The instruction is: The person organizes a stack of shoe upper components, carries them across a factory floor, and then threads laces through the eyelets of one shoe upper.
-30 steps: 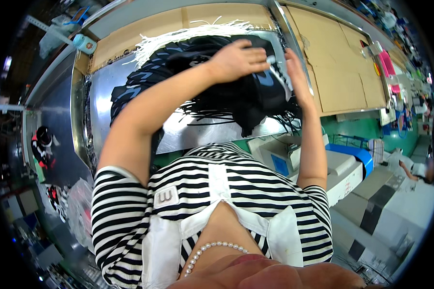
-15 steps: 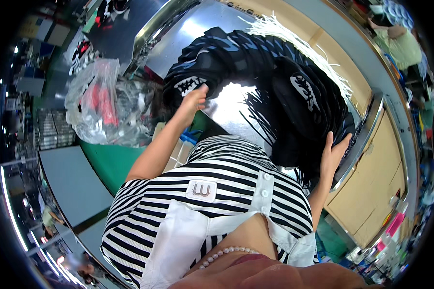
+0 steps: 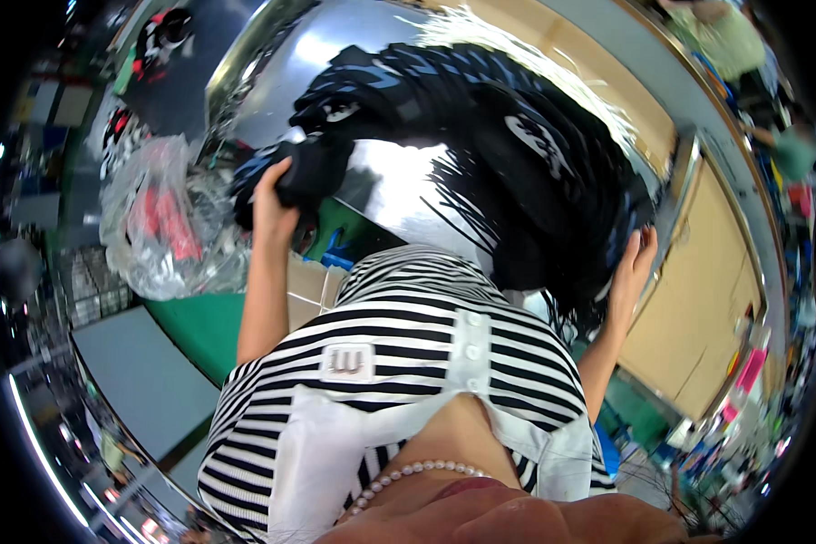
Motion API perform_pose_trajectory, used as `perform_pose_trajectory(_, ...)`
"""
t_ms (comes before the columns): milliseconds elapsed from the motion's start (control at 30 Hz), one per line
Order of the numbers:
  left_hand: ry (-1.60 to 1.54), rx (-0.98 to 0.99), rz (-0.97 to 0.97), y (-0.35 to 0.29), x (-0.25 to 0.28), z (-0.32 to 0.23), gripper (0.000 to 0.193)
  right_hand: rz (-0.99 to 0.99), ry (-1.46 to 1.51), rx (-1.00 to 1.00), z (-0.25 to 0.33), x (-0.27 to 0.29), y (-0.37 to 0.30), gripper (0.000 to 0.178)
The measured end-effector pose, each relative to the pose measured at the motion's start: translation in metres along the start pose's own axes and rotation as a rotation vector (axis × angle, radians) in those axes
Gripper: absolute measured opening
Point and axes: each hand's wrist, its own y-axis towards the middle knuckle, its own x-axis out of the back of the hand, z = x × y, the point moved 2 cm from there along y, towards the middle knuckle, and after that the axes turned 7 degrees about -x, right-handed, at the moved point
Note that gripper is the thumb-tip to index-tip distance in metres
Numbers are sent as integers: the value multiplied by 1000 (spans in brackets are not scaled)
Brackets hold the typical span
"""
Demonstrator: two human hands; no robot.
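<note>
A long curved row of stacked black fabric pieces (image 3: 553, 172), with blue-grey patches and white markings, lies over the metal tabletop (image 3: 385, 186). At the row's left end, my left hand (image 3: 275, 207) is closed on a black fabric piece (image 3: 315, 170), holding it off the table's near edge. The piece looks folded and its full shape is hidden. My right hand (image 3: 633, 265) rests against the row's right end, its fingers stretched out along the outer side. White strands (image 3: 499, 41) stick out from the far side of the row, and black strands from the inner side.
A clear plastic bag (image 3: 159, 213) with red contents sits left of the table. A tan board (image 3: 698, 281) lies beyond the metal rim on the right. Below on the left is a grey panel (image 3: 145, 381). Another person (image 3: 721, 36) is at the far right.
My left hand has moved left and closed on a black fabric piece, pulling it away from the row's end. My right hand stays at the right end, its fingers closer together.
</note>
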Motion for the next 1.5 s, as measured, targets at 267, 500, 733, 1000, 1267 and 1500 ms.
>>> perform_pose_trajectory(267, 526, -44, 440, -77, -166, 30, 40, -55, 526, -209, -64, -22, 22, 38)
perform_pose_trajectory(500, 445, 147, 866, -21, -279, 133, 35, 54, 790, -256, -16, -34, -6, 40)
perform_pose_trajectory(733, 276, 489, 945, -12, -249, 122, 45, 34, 681, -275, 10, -45, -20, 41)
perform_pose_trajectory(1000, 293, 128, 908, -32, -256, 131, 50, -41, 468, -220, -17, -39, -19, 44)
perform_pose_trajectory(1267, 251, 400, 959, 5, -285, 192, 46, -131, 220, -123, -8, -42, -27, 51)
perform_pose_trajectory(1500, 289, 428, 1033, -10, -262, 130, 58, -114, 327, -234, -8, -36, -29, 50)
